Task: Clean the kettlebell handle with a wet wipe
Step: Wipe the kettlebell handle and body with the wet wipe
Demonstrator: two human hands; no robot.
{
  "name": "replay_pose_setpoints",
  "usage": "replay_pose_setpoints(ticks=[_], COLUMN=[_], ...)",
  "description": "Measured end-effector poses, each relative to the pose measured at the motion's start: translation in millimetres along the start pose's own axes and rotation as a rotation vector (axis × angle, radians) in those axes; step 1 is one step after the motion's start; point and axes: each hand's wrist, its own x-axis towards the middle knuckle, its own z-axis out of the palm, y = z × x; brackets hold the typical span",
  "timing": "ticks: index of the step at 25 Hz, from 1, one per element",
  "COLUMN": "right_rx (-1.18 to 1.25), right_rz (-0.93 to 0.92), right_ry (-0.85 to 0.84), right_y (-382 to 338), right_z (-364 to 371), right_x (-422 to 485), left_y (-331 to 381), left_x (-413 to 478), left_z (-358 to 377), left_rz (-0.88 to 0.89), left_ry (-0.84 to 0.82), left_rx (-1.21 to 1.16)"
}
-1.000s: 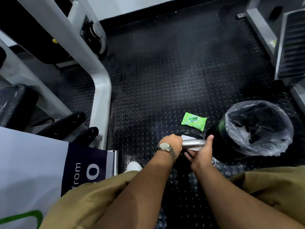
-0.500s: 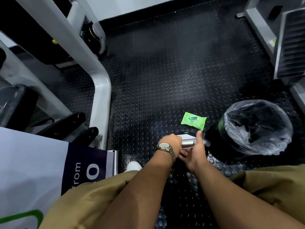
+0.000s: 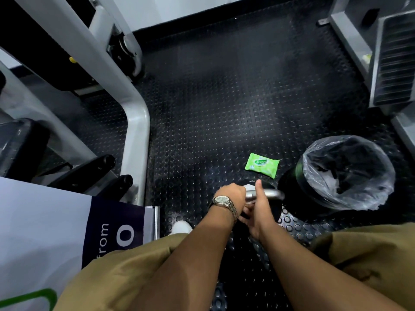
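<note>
The kettlebell handle [image 3: 270,193], a smooth bar of bright silver metal, lies crosswise low in the middle of the view. Only its middle and right stretch show between and past the two hands. The black kettlebell [image 3: 275,213] under it stands on the black studded rubber floor [image 3: 213,108] and is mostly lost against that dark surface. A small bit of white wet wipe [image 3: 249,187] peeks out on the far side of the bar, between the left knuckles and the right thumb. Which hand pinches it I cannot tell.

The left hand [image 3: 232,194], with a silver metal wristwatch [image 3: 222,200] on its wrist, is curled into a fist round the left end of the handle. The right hand [image 3: 259,209] comes in from below. Its thumb stands up across the bar and its fingers are tucked under it, so it grips the bar just beside the left hand. Both forearms reach down between knees in olive cloth.

A flat green pack of wipes [image 3: 261,164] lies on the floor just beyond the handle. To the right, touching or nearly touching the bar's end, stands a round black bin with a clear plastic liner [image 3: 345,173]. A grey metal machine frame [image 3: 137,131] curves down at the left, with a white and dark blue printed board [image 3: 45,221] near it and a white shoe tip [image 3: 182,227] beside the board.
</note>
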Motion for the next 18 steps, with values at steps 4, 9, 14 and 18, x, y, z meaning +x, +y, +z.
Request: replay_pose_setpoints(ticks=[4, 9, 14, 18], right_rx=[0.019, 0.388, 0.030, 0.015], right_rz=[-0.011, -0.072, 0.022, 0.051], right_ry=[0.046, 0.363, -0.029, -0.023], right_y=[1, -15, -2, -8], right_z=[-4, -13, -5, -12], right_x=[5, 23, 3, 7], left_y=[0, -3, -2, -1], left_x=[3, 5, 5, 5], left_z=[2, 2, 5, 5], left_rz=[-0.007, -0.013, -0.009, -0.003], left_ry=[-0.018, -0.058, -0.012, -0.013], left_rx=[-0.014, -0.046, -0.003, 0.004])
